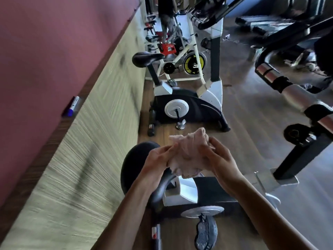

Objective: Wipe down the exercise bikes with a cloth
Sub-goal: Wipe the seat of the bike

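- Two hands hold the pink cloth [187, 152] in front of you, above the nearest exercise bike [198, 193].
- Your left hand [158, 165] pinches the cloth's left edge between thumb and fingers; your right hand [219, 159] has its fingers curled round the cloth's right side. Both grips are closed on the fabric.
- The cloth is bunched, not spread flat; its bulk runs roughly left to right between the two hands, with a frayed edge hanging down.
- The black saddle [135, 165] of the nearest bike lies directly below and just left of your left hand, partly hidden by your wrist. Judged from this view, your left hand is the nearer one to it.
- The bike's body and silver crank disc [202, 211] lie below your forearms; the handlebar [295, 98] lies up and to the right, well apart from the cloth.
- A second exercise bike [187, 105] stands farther along the wall [72, 159].
- Judged step: gathering the cloth into a wiping pad before contact; the cloth touches no bike surface yet.
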### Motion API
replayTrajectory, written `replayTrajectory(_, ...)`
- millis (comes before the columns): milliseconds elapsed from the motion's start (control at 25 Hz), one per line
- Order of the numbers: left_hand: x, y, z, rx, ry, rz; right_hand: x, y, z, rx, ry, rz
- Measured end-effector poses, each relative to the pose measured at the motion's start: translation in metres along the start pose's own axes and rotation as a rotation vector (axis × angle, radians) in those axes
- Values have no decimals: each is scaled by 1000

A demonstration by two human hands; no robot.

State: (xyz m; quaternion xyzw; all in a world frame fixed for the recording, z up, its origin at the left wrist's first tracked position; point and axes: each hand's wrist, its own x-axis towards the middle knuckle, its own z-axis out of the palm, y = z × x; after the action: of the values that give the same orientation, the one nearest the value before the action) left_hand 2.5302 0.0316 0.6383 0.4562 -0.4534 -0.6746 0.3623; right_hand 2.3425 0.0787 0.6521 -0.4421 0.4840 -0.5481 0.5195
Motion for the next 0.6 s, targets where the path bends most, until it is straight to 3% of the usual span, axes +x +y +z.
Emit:
replayTrajectory(200, 3, 1, -52, 15, 44, 11, 38, 20, 32, -165, -42, 92)
replayTrajectory(320, 9, 7, -81, 172, 83, 168, 71, 38, 38, -423, -120, -35)
replayTrajectory(480, 19, -25, -133, 736, 331, 409, 110, 66, 46, -941, -204, -435)
replayTrajectory(600, 8, -84, -161, 1102, 356, 221, 111, 107, 31, -1354, -519, -384)
